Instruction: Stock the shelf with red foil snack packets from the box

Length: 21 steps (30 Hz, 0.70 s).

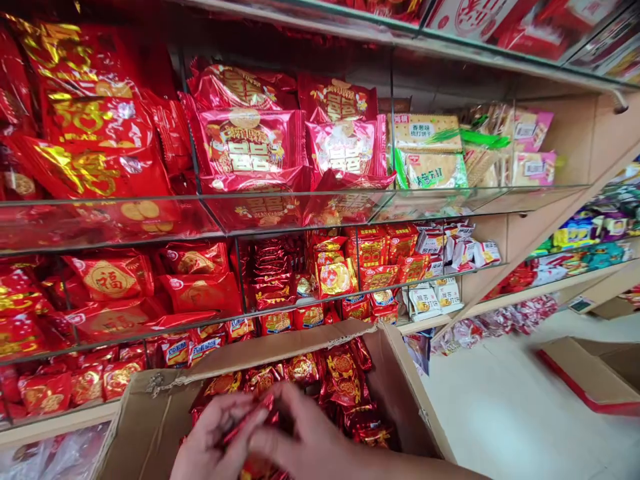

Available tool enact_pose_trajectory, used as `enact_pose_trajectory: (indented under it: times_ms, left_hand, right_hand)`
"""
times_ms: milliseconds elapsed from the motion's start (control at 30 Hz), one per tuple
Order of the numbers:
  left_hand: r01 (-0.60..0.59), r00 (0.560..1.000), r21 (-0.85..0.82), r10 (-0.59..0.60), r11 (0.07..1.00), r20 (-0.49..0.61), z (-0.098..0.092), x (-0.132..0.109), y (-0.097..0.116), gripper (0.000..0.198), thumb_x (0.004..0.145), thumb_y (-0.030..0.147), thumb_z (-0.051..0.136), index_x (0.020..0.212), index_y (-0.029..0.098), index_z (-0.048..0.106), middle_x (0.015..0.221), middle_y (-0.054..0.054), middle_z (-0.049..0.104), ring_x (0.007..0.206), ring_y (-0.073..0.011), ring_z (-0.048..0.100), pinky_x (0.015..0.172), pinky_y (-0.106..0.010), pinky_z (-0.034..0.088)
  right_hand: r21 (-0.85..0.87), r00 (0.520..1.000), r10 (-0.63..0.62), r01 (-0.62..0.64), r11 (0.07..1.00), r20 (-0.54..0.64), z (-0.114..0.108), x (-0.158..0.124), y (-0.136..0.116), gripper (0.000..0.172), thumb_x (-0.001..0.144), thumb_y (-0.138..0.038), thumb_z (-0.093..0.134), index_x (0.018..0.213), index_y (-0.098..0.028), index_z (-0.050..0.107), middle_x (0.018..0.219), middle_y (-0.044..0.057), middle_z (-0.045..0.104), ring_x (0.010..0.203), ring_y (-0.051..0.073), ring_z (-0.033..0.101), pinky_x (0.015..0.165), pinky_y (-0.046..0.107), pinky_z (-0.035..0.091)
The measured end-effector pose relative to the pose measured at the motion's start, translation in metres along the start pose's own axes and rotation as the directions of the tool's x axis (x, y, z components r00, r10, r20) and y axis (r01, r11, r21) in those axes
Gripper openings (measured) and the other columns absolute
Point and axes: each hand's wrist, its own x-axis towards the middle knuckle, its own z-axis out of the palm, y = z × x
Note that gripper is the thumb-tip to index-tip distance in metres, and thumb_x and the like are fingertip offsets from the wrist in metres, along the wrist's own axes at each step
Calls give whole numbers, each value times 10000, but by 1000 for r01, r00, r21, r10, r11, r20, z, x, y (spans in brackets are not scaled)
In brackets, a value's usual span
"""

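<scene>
Straight ahead of the hands and above them rises a pale wooden shelving unit with clear glass fronts [595,133], and right beneath them sits an open brown cardboard box with rough-edged flaps [145,420]! Off to their right, on the floor, there's a second, red-trimmed cardboard box [590,370]. Up on the shelf beyond the fingers, big pinkish-red pillow-shaped packs with gold print [255,143] catch the light. Now the hands, close together over the box: left hand [213,430] and right hand [310,430], fingers pinched in on one small glossy red foil packet [247,421]. It's shiny, deep red, tilted between them, its front mostly covered by fingers. Just past the knuckles, gold-printed red foil packets [345,377] lie heaped in the box
</scene>
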Motion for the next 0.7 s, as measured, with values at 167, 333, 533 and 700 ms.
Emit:
enact_pose_trajectory:
  times_ms: [167, 333, 533, 700]
  left_hand:
    - [97, 977, -413, -166, 906, -135, 40, 15, 26, 310, 637, 413, 685, 877, 252, 575, 728, 62, 676, 720, -93, 628, 688, -140, 494]
    - [202, 970, -442, -242, 874, -36, 48, 18, 19, 324, 693, 425, 625, 956, 245, 563, 781, 33, 679, 791, -135, 620, 717, -213, 492]
    - [91, 993, -75, -85, 993, 78, 47, 10, 9, 287, 687, 434, 606, 827, 187, 644, 774, -2, 671, 757, -165, 586, 731, -227, 462]
    - [194, 979, -112, -200, 975, -41, 50, 4, -4, 363, 650, 528, 597, 759, 183, 634, 669, 17, 640, 650, -144, 550, 635, -202, 457]
  right_hand:
    - [13, 972, -71, 76, 997, -224, -21, 9, -19, 203, 839, -368, 448, 780, -180, 498, 635, -30, 468, 579, 90, 430, 543, 199, 360]
    - [-149, 963, -122, 88, 985, -240, -39, 8, -17, 219, 850, -351, 420, 744, -184, 513, 622, -27, 497, 568, 90, 439, 542, 197, 350]
    - [-194, 966, -118, 73, 978, -229, -41, 8, -4, 257, 850, -342, 416, 662, -173, 463, 575, -43, 437, 541, 76, 395, 517, 190, 308]
    - [-266, 963, -83, 12, 964, -257, -34, 6, 3, 302, 873, -346, 371, 639, -175, 454, 529, -51, 393, 498, 76, 370, 488, 202, 279]
